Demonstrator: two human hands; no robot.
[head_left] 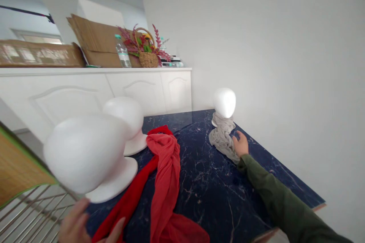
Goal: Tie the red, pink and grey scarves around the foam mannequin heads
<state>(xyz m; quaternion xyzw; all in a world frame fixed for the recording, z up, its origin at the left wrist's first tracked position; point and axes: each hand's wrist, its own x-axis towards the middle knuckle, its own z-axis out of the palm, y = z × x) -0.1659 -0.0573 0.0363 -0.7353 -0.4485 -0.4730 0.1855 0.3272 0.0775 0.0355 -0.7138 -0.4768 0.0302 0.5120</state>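
Note:
My left hand is at the bottom left edge, partly cut off and slightly blurred. Its thumb and fingers are spread apart, the thumb against a bright red scarf. A coral-red scarf lies beside that one, knotted near its top. My right hand, in a dark green sleeve, is at the right edge of a grey scarf, fingers curved and apart. The grey cloth gathers around the base of a white mannequin head. Two more white mannequin heads, one nearer and one farther, stand at left.
The dark blue marbled table runs along a white wall. A wire rack with a yellow-brown panel is at left. Behind, a white cabinet bears cardboard boxes, a water bottle and a flower basket.

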